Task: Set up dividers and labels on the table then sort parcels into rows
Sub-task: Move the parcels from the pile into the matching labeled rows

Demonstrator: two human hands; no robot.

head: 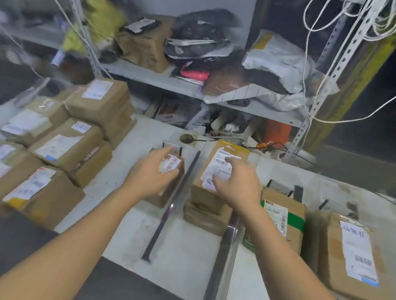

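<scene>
- Boxes, about seven, piled on the left side of the table.
- Left hand curls round a small box in the first row.
- Two dark dividers lie between the rows.
- Right hand, fingers loosely spread, touches a stacked box.
- Taped box and large box lie farther right.

The white table is bare along its near edge, on both sides of the left dark metal divider strip. Farther in, a small brown cardboard box and stacked brown cardboard parcels block those lanes. A crowded pile of labelled cardboard boxes walls off the left. A large flat cardboard box fills the right, and looped white cords hang above.
</scene>
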